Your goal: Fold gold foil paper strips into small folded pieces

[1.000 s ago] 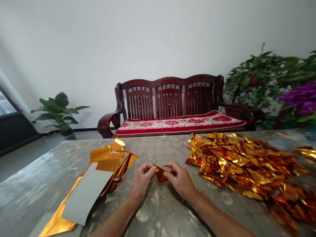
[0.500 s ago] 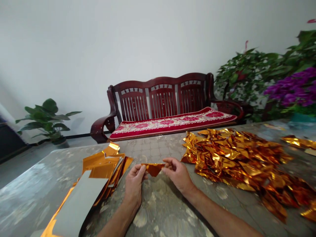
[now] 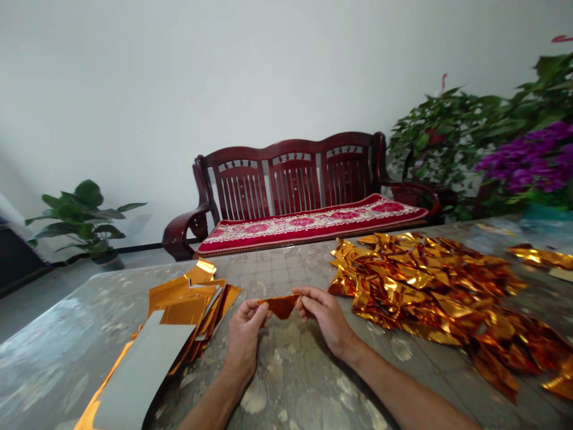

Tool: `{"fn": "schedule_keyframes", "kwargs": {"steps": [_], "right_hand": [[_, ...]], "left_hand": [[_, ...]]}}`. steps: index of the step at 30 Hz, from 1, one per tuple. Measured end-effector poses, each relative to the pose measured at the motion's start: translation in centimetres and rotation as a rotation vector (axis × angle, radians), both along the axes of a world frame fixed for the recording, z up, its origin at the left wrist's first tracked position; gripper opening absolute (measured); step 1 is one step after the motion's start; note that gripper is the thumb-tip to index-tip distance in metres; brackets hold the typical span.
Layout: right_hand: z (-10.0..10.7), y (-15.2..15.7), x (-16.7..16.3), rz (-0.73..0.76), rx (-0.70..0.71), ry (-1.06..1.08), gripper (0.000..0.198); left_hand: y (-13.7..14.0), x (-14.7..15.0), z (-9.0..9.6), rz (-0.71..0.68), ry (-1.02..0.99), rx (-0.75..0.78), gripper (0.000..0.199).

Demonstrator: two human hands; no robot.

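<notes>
Between my two hands is a small piece of folded gold foil paper (image 3: pixel 282 307), long edge up and narrowing downward. My left hand (image 3: pixel 247 325) pinches its left corner between thumb and fingers. At the right corner, my right hand (image 3: pixel 323 315) grips it with the fingertips. To the left lies a stack of gold foil sheets (image 3: pixel 183 304), some turned with a grey-white back (image 3: pixel 143 364) upward. A large heap of folded gold foil pieces (image 3: pixel 416 286) spreads over the table to the right.
The table (image 3: pixel 286 382) has a grey patterned cover. Behind it stands a dark red wooden bench (image 3: pixel 290 179) with a red floral cushion (image 3: pixel 308 222). A potted plant (image 3: pixel 89 218) is at left; leafy plants (image 3: pixel 447 131) and purple flowers (image 3: pixel 528 155) are at right.
My right fingers have shifted slightly at the foil piece's right corner, with the index finger now stretched along its top. Both hands still hold the piece in nearly the same place.
</notes>
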State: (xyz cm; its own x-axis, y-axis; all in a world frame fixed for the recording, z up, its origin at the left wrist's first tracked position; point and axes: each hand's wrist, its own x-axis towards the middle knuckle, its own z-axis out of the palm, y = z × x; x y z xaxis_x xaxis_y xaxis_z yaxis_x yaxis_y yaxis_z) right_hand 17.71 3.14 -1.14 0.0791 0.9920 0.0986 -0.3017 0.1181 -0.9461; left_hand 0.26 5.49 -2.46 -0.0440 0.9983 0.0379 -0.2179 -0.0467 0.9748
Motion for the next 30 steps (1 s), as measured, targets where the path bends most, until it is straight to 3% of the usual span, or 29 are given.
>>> {"fn": "schedule_keyframes", "kwargs": {"steps": [5,10,16,23,30], "right_hand": [[-0.5,0.2,0.1,0.02,-0.026,-0.064,0.04],[-0.8,0.5,0.5,-0.082,0.039,-0.256,0.033],[-0.6,0.8,0.5,-0.118,0.049,-0.242,0.029],[-0.2,0.6,0.8,-0.21,0.081,-0.441,0.023],[-0.7,0.4,1.5,-0.232,0.362,-0.742,0.017]], "left_hand": [[0.0,0.0,0.0,-0.016,-0.052,-0.054,0.042],[-0.2,0.2,0.3,-0.028,-0.082,-0.07,0.044],[-0.1,0.2,0.1,-0.048,0.033,-0.037,0.038],[-0.3,0.1,0.1,-0.099,0.182,0.037,0.036],[-0.1,0.1,0.0,-0.125,0.075,-0.025,0.042]]}}
